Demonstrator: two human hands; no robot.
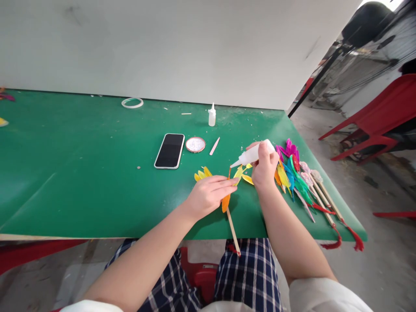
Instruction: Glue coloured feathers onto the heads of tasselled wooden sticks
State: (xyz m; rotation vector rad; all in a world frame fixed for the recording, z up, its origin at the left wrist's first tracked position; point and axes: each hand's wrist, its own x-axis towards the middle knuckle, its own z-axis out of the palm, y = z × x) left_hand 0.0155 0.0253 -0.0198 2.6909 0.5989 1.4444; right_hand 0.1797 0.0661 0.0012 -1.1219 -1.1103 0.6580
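My left hand point(209, 197) grips a thin wooden stick point(232, 229) with an orange feather point(225, 203) at its upper part; the fingers partly cover the join. The stick slants down past the table edge to a red tassel end. In my right hand point(264, 171) is a white squeeze glue bottle point(248, 156), tilted so its nozzle is at the stick's top end; whether they touch is unclear. Yellow feathers point(204, 173) lie by my left hand, and another yellow feather point(248, 179) is between both hands.
A phone point(169, 151), a round lid point(195, 144), tweezers-like pink strip point(215, 146) and a small upright bottle point(212, 116) stand or lie farther back. A tape ring point(132, 103) is near the wall. Colourful feathered sticks point(294, 177) lie at right. A red chair point(377, 112) is beyond.
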